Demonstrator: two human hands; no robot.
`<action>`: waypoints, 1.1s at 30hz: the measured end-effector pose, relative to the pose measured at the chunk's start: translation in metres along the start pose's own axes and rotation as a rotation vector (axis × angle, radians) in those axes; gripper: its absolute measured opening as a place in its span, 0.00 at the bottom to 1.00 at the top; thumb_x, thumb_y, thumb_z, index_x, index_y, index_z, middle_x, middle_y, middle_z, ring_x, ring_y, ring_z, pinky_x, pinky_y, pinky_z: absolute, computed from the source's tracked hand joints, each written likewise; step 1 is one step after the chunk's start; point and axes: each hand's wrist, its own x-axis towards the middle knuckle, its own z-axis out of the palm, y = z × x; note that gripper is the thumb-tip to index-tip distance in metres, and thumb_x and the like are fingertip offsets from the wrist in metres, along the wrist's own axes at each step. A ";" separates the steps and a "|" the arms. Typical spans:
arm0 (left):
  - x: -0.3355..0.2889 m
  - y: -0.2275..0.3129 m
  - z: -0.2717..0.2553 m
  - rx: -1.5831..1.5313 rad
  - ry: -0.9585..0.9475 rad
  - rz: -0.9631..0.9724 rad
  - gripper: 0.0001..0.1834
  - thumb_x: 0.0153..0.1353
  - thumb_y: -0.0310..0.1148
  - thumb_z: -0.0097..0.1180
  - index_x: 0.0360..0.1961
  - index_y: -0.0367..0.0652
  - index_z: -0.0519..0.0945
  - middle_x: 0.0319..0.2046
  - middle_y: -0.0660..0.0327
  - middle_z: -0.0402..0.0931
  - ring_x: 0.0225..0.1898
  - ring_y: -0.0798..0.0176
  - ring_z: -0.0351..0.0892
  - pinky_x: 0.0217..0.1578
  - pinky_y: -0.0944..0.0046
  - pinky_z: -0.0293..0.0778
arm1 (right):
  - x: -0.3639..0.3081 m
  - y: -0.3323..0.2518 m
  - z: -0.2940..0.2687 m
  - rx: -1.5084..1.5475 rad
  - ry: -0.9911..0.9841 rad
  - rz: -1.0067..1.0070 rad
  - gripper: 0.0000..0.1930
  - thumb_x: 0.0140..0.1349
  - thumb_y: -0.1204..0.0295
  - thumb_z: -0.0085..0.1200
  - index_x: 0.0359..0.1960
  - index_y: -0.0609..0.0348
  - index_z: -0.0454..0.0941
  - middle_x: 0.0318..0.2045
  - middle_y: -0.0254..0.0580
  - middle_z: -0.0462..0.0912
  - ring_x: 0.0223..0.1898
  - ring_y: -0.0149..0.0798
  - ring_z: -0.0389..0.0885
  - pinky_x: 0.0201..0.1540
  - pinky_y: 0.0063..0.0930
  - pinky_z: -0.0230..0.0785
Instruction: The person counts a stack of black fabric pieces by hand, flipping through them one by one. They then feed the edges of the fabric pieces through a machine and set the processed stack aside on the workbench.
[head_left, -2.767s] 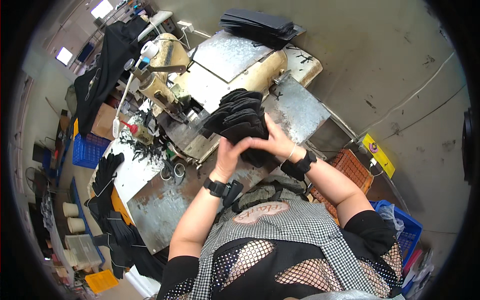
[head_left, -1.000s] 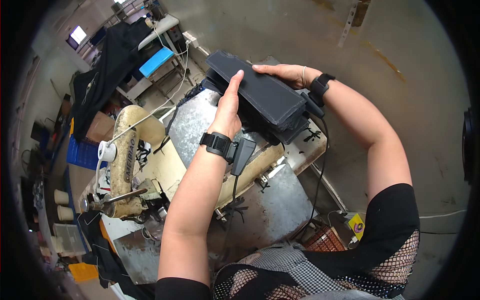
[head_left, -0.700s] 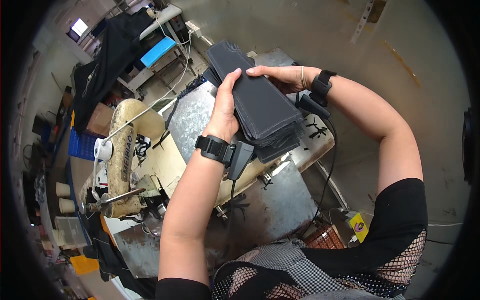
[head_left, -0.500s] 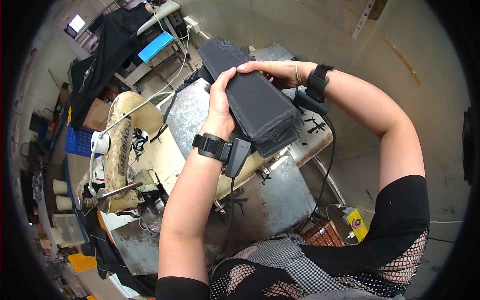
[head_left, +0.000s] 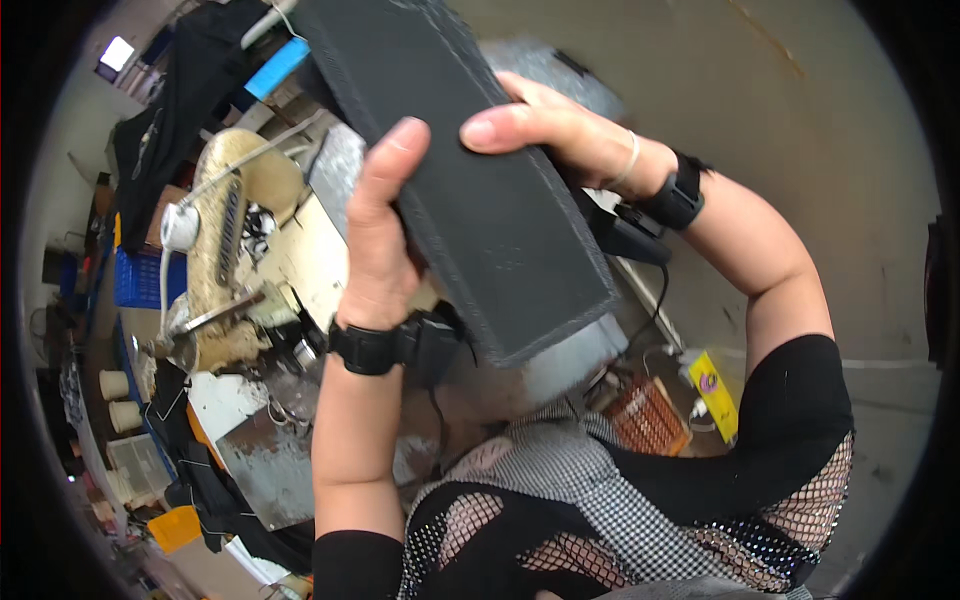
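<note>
A long stack of black fabric pieces (head_left: pixel 490 220), stitched along the edges, is lifted up close in front of me and tilted across the view. My left hand (head_left: pixel 385 225) grips its left edge, with the thumb lying on the top face. From the right, my right hand (head_left: pixel 560 130) holds the other long edge, its thumb also on top. The fingers of both hands are mostly hidden beneath the stack. Each wrist wears a black strap with a small black device.
A worn cream sewing machine (head_left: pixel 220 220) stands at the left, beside a blue crate (head_left: pixel 150 278). Metal-topped work surface (head_left: pixel 270 465) lies below the stack. To the right are a brown woven basket (head_left: pixel 645 415), a yellow box (head_left: pixel 715 390) and a wall (head_left: pixel 800 170).
Both hands have raised the fabric stack off the work table toward me, so it looks much larger. My grip on its two sides stays.
</note>
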 end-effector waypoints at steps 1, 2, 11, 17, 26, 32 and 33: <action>-0.012 0.005 -0.004 -0.023 -0.012 -0.039 0.29 0.58 0.46 0.58 0.53 0.33 0.71 0.44 0.52 0.76 0.44 0.59 0.79 0.47 0.64 0.76 | -0.004 0.002 0.012 0.040 -0.023 -0.001 0.37 0.51 0.53 0.61 0.55 0.68 0.65 0.44 0.46 0.75 0.45 0.33 0.75 0.48 0.25 0.70; -0.019 0.007 -0.010 -0.010 -0.015 -0.037 0.30 0.58 0.47 0.58 0.53 0.33 0.71 0.44 0.51 0.76 0.44 0.59 0.79 0.47 0.65 0.77 | -0.013 -0.005 0.027 0.037 -0.035 -0.015 0.37 0.51 0.53 0.61 0.55 0.68 0.65 0.45 0.46 0.75 0.45 0.33 0.75 0.47 0.25 0.70; -0.138 0.019 -0.022 0.078 0.004 -0.061 0.34 0.50 0.45 0.63 0.54 0.34 0.69 0.44 0.52 0.76 0.43 0.58 0.79 0.44 0.62 0.77 | -0.079 0.017 0.144 0.015 0.087 -0.231 0.43 0.53 0.56 0.61 0.66 0.63 0.55 0.57 0.45 0.69 0.56 0.37 0.69 0.58 0.30 0.64; -0.265 0.026 -0.078 0.274 -0.036 -0.018 0.48 0.39 0.32 0.72 0.62 0.37 0.59 0.53 0.55 0.68 0.55 0.59 0.68 0.56 0.61 0.66 | -0.138 0.064 0.257 0.198 -0.004 -0.007 0.54 0.47 0.60 0.68 0.70 0.60 0.43 0.65 0.48 0.58 0.66 0.41 0.57 0.67 0.39 0.50; -0.420 0.052 -0.150 0.248 0.313 0.040 0.45 0.38 0.36 0.68 0.60 0.38 0.62 0.50 0.56 0.70 0.54 0.57 0.70 0.57 0.59 0.65 | -0.105 0.095 0.396 0.149 -0.355 0.082 0.60 0.49 0.59 0.69 0.70 0.66 0.31 0.67 0.53 0.52 0.68 0.44 0.51 0.69 0.35 0.45; -0.506 0.070 -0.198 -0.064 0.648 0.313 0.35 0.45 0.41 0.58 0.55 0.33 0.69 0.46 0.51 0.75 0.45 0.53 0.77 0.48 0.58 0.76 | 0.011 0.140 0.470 -0.129 -0.414 0.156 0.40 0.53 0.46 0.62 0.57 0.70 0.69 0.50 0.48 0.77 0.54 0.38 0.73 0.58 0.30 0.63; -0.521 0.074 -0.202 -0.092 0.676 0.331 0.36 0.44 0.43 0.58 0.55 0.33 0.70 0.46 0.51 0.75 0.45 0.53 0.77 0.47 0.58 0.76 | 0.034 0.152 0.475 -0.279 -0.312 0.155 0.34 0.53 0.47 0.61 0.51 0.67 0.76 0.44 0.43 0.82 0.49 0.35 0.77 0.53 0.30 0.68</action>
